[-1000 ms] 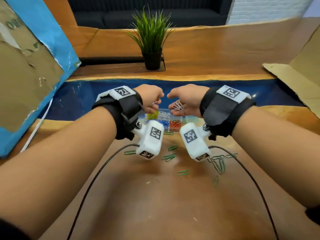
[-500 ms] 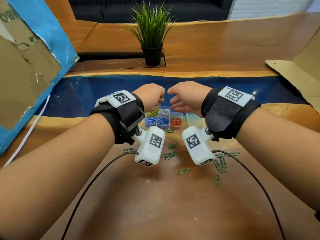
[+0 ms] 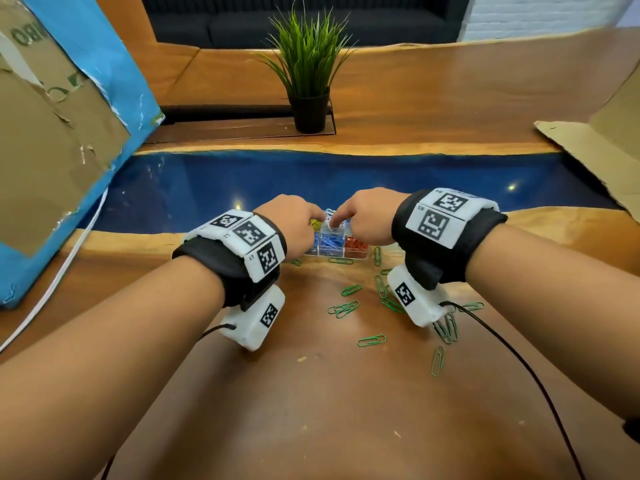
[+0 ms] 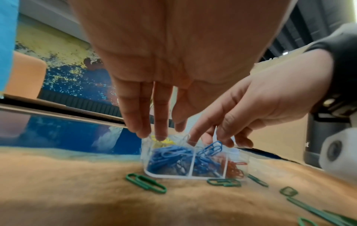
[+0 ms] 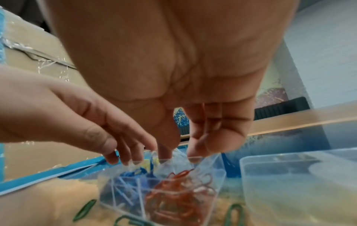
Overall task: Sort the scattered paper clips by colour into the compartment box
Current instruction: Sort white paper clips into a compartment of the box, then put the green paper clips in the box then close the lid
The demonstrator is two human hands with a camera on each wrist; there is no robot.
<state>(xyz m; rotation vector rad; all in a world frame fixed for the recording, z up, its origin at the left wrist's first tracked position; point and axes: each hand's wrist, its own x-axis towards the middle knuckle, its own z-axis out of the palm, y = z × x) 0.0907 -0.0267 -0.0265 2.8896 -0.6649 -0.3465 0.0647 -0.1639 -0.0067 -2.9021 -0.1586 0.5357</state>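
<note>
A clear compartment box (image 3: 360,255) sits at the blue strip's near edge, holding yellow (image 3: 314,223), white (image 3: 331,214), blue (image 4: 166,156) and red clips (image 5: 173,197) in separate cells. Both hands hover over its far cells. My left hand (image 4: 160,135) points straight fingers down, tips touching the box's top edge by the yellow cell. My right hand (image 5: 181,152) has thumb and fingers spread apart over the white cell, index finger (image 3: 335,221) dipping in; nothing shows pinched between them. Several green clips (image 3: 346,308) lie scattered on the wooden table before the box.
A clear lid or tray (image 5: 289,175) lies just right of the box. A potted plant (image 3: 308,81) stands at the back. Cardboard sheets flank the table at left (image 3: 52,133) and right (image 3: 588,150). Black cables (image 3: 519,358) trail from both wrists.
Both hands have moved forward and down onto the box. The bunch of white clips the right hand pinched a second ago is no longer seen in its fingers.
</note>
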